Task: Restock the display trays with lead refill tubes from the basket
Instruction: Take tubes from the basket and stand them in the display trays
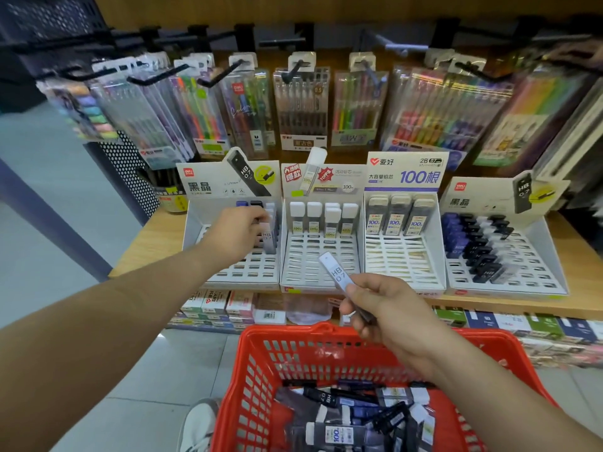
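the left hand [235, 230] pinches a lead refill tube [269, 238] at the back slots of the tray [195, 230] on the shelf's [153, 246] left end; i think a tilted push may knock over the standing tubes [257, 203] beside it. the right hand [385, 308] pinches another tube [336, 270] above the red basket [293, 334]; a loose grip may drop it.

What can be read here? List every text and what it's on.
"HB 0.7": tube held by right hand.
"deli", "黑晶": leftmost tray's header card.
"爱好", "2B 0.7", "大容量铅芯", "100根": third tray's header card.
"100": tubes in third tray.
"HB 0.7": dark tube in basket.
Pen packs: labels too blurred.
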The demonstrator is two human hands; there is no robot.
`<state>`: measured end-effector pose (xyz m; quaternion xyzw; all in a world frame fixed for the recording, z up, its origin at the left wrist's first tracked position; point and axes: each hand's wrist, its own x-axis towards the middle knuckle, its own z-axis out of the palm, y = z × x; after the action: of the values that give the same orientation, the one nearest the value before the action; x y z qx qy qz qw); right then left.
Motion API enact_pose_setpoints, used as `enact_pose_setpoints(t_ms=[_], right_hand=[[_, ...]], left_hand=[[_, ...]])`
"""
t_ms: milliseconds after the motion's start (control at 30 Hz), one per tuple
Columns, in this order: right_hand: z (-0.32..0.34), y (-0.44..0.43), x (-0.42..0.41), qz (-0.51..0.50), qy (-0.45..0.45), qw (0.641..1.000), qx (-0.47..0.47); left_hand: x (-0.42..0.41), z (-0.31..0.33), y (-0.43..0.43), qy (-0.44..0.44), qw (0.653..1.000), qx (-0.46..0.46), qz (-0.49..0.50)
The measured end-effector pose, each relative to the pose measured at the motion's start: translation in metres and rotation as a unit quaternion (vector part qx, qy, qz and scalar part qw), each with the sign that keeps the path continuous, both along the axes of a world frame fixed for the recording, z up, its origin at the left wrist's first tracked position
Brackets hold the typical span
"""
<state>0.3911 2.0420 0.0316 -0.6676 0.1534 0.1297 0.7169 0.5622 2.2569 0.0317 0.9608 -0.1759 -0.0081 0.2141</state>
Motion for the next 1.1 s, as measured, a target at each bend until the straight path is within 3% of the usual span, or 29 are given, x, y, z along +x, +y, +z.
enact_pose_setpoints(t_ms=[167,267,367,433,500,567,600,667,767,867,967,1100], right_hand=[[-0.001,-0.002,0.0,-0.015,0.012,0.999,0.034],[-0.001,0.001,-0.002,-0.014,0.012,0.999,0.042],[0.0,0.003,-0.003,-0.012,0.008,0.999,0.048],[0.001,0.003,-0.004,-0.014,0.009,0.998,0.055],[0.002,0.001,-0.004,-0.014,0.007,0.998,0.053],[0.002,0.001,-0.004,-0.005,0.002,0.999,0.04],[0.002,0.001,-0.004,0.003,0.0,0.999,0.033],[0.002,0.005,-0.005,0.018,-0.006,1.0,0.023],[0.003,0.009,-0.005,0.005,-0.014,1.0,-0.016],[0.001,0.005,-0.004,0.014,-0.022,0.984,-0.177],[-0.01,-0.004,-0.002,0.072,-0.051,0.933,-0.35],[-0.027,-0.012,-0.003,0.139,-0.062,0.857,-0.492]], left_hand=[[-0.002,-0.006,0.001,-0.082,0.996,0.028,-0.023],[-0.002,-0.006,-0.003,-0.088,0.996,0.02,0.009],[0.0,0.006,-0.008,-0.108,0.991,0.083,0.004],[-0.006,0.015,-0.015,-0.116,0.991,0.064,0.001],[-0.024,0.026,-0.027,0.017,0.995,-0.093,0.013],[-0.048,0.037,-0.039,0.245,0.934,-0.262,-0.006],[-0.058,0.04,-0.044,0.301,0.911,-0.28,-0.033],[-0.076,0.044,-0.051,0.324,0.899,-0.286,-0.072],[-0.078,0.052,-0.049,0.26,0.917,-0.301,-0.037],[-0.052,0.062,-0.021,0.106,0.957,-0.264,0.051],[-0.035,0.054,0.004,0.006,0.979,-0.189,0.077],[-0.033,0.028,0.014,-0.018,0.99,-0.128,0.058]])
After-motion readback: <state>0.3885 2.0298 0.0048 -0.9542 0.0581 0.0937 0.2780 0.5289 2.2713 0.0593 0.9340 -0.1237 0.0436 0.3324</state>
